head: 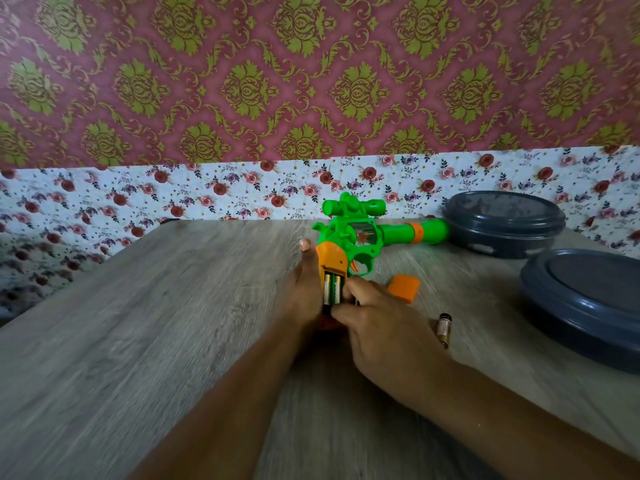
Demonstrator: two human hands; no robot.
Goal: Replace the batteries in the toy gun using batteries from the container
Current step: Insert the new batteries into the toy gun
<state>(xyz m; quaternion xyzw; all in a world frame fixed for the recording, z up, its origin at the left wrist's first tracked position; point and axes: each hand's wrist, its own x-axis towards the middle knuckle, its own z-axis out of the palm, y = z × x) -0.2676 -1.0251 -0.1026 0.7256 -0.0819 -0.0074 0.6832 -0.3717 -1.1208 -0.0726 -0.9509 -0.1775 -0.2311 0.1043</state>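
The orange grip of the plastic toy gun (349,233) is clasped by the left hand (304,289); two cylindrical batteries (331,289) in its open compartment are pinched by the right hand (377,323). Just right lie an orange cover (403,287), a blurred loose battery (443,328) and a round grey container (585,303), cut off, on the wood-grain table (138,323).

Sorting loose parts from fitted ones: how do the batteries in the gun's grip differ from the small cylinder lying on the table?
The batteries in the grip sit side by side in the open compartment, fingers of the right hand on them; the small cylinder lies alone, untouched, on the table. They look green and pale; it looks brownish. All are slim cylinders.
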